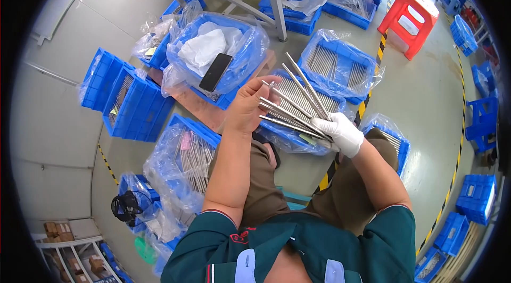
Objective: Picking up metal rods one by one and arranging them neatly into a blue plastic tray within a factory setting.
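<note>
My right hand [340,133], in a white glove, is wrapped round one end of several slim metal rods [307,85]. The rods fan out up and to the left from it. My bare left hand [247,103] is at their far ends, thumb and fingers closed at the tip of one rod. What exactly lies between those fingertips is partly hidden. Under the rods stands a blue crate lined with clear plastic, with rows of similar metal rods [290,91] in it.
Beyond it is another blue crate [367,60] of rods. A plastic-lined crate [250,32] at left bears a white cloth [199,49] and a black phone [215,72]. More rods [194,163] lie in a crate by my left leg. A red stool [410,19] stands far right.
</note>
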`<state>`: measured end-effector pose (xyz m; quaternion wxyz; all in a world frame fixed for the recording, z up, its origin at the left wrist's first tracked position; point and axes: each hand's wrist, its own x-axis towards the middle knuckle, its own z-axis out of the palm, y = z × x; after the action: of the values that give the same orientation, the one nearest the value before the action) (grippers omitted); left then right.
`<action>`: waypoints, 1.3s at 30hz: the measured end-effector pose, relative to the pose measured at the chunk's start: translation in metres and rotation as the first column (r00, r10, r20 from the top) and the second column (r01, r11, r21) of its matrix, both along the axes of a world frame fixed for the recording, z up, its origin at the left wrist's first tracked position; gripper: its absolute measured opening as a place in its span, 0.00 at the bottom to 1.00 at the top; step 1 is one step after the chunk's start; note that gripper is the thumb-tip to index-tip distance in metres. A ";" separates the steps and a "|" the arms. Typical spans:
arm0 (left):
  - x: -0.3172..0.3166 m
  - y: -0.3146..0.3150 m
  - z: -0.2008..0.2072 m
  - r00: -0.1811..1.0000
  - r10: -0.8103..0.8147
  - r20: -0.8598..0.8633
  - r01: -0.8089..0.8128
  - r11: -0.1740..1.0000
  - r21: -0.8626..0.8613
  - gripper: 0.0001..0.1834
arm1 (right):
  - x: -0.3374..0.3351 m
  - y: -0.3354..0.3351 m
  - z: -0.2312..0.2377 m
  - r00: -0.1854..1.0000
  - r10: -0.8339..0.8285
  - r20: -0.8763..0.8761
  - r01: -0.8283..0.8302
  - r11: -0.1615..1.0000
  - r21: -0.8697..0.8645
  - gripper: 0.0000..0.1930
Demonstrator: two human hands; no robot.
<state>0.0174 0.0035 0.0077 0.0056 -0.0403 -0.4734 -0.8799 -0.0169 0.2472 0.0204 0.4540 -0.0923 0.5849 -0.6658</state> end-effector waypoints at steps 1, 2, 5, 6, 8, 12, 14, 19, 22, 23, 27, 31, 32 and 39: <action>0.000 0.001 -0.001 1.000 -0.013 -0.017 0.014 0.999 0.036 0.21 | 0.001 0.000 0.000 1.000 -0.001 0.001 0.001 1.000 0.000 0.15; 0.000 0.000 0.000 1.000 -0.022 -0.011 0.022 1.000 -0.004 0.21 | 0.001 0.001 -0.001 1.000 -0.005 -0.007 0.005 1.000 -0.006 0.15; 0.002 0.001 0.006 1.000 0.020 -0.021 -0.022 0.995 -0.094 0.22 | 0.001 0.001 -0.001 0.998 0.005 -0.070 -0.003 1.000 0.027 0.15; 0.003 0.001 0.007 1.000 0.016 -0.016 -0.018 0.995 -0.094 0.22 | 0.001 0.001 -0.001 0.991 0.025 -0.129 -0.017 0.997 0.069 0.16; 0.003 0.000 0.007 0.998 0.053 -0.024 -0.055 0.991 -0.124 0.21 | 0.003 0.000 0.001 0.999 0.001 -0.053 0.000 1.000 0.019 0.16; 0.003 -0.001 0.004 0.993 0.015 -0.114 -0.015 1.000 0.002 0.20 | 0.002 0.001 0.002 0.994 0.064 0.092 -0.061 0.997 -0.041 0.16; 0.005 -0.006 0.006 0.991 0.011 -0.133 -0.020 0.998 -0.068 0.20 | 0.004 -0.001 0.012 0.995 0.067 0.076 -0.066 0.998 -0.026 0.15; 0.003 0.005 0.007 0.998 0.017 -0.054 -0.017 1.000 0.002 0.17 | 0.006 -0.003 -0.010 0.988 -0.046 -0.145 0.051 0.998 0.032 0.17; 0.007 0.019 0.000 0.996 -0.074 0.055 0.082 0.985 -0.152 0.17 | 0.008 -0.006 -0.001 0.994 -0.052 -0.093 0.053 0.999 0.012 0.16; 0.006 0.026 -0.002 0.993 -0.118 0.017 0.119 0.991 -0.052 0.18 | 0.009 -0.007 0.002 0.996 -0.070 -0.062 0.069 0.998 -0.008 0.16; 0.000 0.025 -0.005 0.990 -0.133 -0.040 0.129 0.987 -0.094 0.23 | 0.007 -0.005 0.001 0.997 -0.071 -0.010 0.070 0.996 -0.047 0.15; 0.000 0.028 -0.003 0.989 -0.144 -0.017 0.142 0.986 -0.083 0.22 | 0.002 -0.001 -0.001 0.999 -0.042 -0.027 0.043 0.999 0.023 0.15; 0.001 0.029 -0.002 0.996 -0.094 0.000 0.094 0.989 -0.118 0.22 | 0.002 0.000 0.001 0.999 -0.039 -0.015 0.040 0.999 0.026 0.15; -0.005 -0.010 0.018 0.948 0.306 -0.085 -0.303 0.952 0.052 0.18 | 0.005 0.004 0.002 0.984 0.156 0.084 -0.152 0.987 -0.052 0.17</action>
<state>0.0120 -0.0062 0.0255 0.1640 -0.0070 -0.4562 -0.8746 -0.0121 0.2515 0.0226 0.5274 -0.1183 0.5401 -0.6451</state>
